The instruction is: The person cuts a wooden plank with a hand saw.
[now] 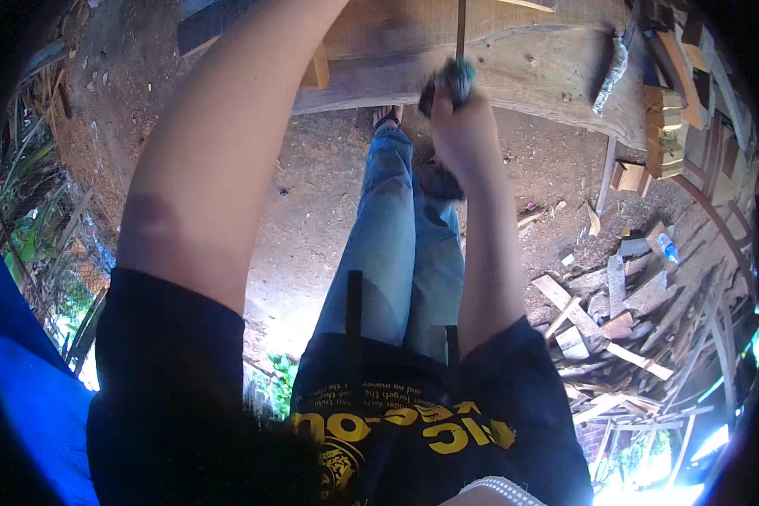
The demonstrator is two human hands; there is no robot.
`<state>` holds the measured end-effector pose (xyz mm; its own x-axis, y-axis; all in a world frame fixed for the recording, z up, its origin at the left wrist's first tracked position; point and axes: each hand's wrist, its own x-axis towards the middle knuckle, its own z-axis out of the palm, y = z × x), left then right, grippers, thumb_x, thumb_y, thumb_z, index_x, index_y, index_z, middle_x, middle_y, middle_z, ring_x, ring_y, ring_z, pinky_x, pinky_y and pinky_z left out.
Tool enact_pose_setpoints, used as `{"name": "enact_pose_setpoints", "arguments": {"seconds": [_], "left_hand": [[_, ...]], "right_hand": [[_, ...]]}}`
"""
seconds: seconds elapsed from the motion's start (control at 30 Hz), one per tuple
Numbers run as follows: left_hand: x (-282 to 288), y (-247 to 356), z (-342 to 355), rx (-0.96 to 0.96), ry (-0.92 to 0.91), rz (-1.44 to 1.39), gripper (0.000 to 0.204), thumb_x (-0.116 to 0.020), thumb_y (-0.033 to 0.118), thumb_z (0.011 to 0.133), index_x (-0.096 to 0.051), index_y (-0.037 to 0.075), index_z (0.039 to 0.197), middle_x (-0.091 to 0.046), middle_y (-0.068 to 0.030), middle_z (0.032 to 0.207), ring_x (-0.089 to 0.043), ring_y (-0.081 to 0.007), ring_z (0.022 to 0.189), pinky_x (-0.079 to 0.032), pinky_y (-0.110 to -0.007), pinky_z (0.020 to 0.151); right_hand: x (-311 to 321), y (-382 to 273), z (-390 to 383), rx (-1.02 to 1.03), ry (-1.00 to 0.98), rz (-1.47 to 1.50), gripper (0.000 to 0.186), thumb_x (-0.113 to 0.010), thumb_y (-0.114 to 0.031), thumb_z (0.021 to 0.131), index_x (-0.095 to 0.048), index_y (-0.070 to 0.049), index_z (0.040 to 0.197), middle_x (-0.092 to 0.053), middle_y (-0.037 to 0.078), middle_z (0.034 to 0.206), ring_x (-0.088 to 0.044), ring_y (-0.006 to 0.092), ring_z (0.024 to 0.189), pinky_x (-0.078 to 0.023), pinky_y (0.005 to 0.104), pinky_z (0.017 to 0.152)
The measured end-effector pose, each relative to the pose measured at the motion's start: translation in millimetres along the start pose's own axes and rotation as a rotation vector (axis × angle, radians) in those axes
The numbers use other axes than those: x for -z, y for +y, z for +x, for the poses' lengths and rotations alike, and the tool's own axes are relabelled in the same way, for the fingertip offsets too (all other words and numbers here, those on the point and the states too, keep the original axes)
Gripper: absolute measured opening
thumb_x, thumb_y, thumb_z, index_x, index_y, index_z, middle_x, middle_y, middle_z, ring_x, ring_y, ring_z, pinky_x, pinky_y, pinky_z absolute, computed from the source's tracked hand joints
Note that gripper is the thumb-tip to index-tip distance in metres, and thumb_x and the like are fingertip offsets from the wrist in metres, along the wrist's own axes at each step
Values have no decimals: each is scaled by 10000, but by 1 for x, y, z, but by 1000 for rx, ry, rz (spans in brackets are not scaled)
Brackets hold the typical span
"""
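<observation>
My right hand (466,131) is closed round the black and teal handle (455,78) of a hand tool, over the near edge of a wooden bench (548,80). A narrow dark blade or rod (461,29) runs from the handle over the wood and out at the top; motion blurs the grip, so I cannot tell the tool's exact kind. My left forearm (236,110) reaches up and out at the top edge, leaving the left hand out of sight. A dark blurred shape (440,183) shows below my right wrist; what it is, I cannot make out.
Wood blocks (664,131) are stacked by the bench's right end, near a wrapped, stick-like item (613,72). Offcuts and slats (616,325) lie heaped at the right with a small plastic bottle (668,248). Bare dirt floor (312,185) surrounds my legs; a blue sheet (25,405) hangs lower left.
</observation>
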<state>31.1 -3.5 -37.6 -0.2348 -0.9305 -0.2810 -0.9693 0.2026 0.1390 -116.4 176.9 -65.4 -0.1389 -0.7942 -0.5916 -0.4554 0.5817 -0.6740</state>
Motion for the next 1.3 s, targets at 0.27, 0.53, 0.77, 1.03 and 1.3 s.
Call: {"name": "enact_pose_setpoints", "arguments": {"seconds": [0.27, 0.53, 0.77, 1.03, 1.3], "left_hand": [[3, -3, -6, -1, -45, -22, 439, -323, 273, 940, -531, 6, 1220, -442, -211, 1372, -414, -334, 1286, -330, -437, 1076], [4, 8, -3, 67, -65, -119, 582, -304, 295, 953, -226, -1, 1447, -306, -217, 1480, -318, -333, 1364, -290, -423, 1113], [-10, -12, -3, 66, 39, -93, 588, -299, 299, 948, -234, -13, 1442, -296, -221, 1483, -307, -330, 1371, -273, -415, 1123], [-8, -2, 3, 36, 23, -73, 560, -320, 307, 938, -344, -25, 1387, -339, -221, 1459, -342, -319, 1351, -282, -414, 1116], [-11, -2, 3, -12, 89, -67, 461, -361, 272, 916, -498, -40, 1227, -480, -234, 1329, -452, -333, 1254, -362, -414, 1055]], "right_hand": [[7, 4, -45, -83, -50, -35, 291, -525, -212, 895, -612, 56, 971, -648, 286, 828, -665, 397, 872, -510, 445, 756], [15, -24, 19, -12, -69, 90, 346, -527, -275, 878, -620, 49, 952, -660, 249, 811, -669, 371, 857, -501, 442, 762], [13, 4, -29, -93, -136, -10, 404, -529, -340, 884, -629, 38, 985, -655, 282, 869, -650, 413, 919, -505, 446, 790], [14, -16, 9, -31, -38, -121, 524, -517, -440, 905, -645, 56, 798, -623, 184, 634, -668, 278, 659, -513, 413, 615], [-10, -2, -32, 3, -245, -178, 364, -554, -331, 898, -644, 12, 984, -661, 244, 820, -665, 371, 854, -501, 405, 742]]}}
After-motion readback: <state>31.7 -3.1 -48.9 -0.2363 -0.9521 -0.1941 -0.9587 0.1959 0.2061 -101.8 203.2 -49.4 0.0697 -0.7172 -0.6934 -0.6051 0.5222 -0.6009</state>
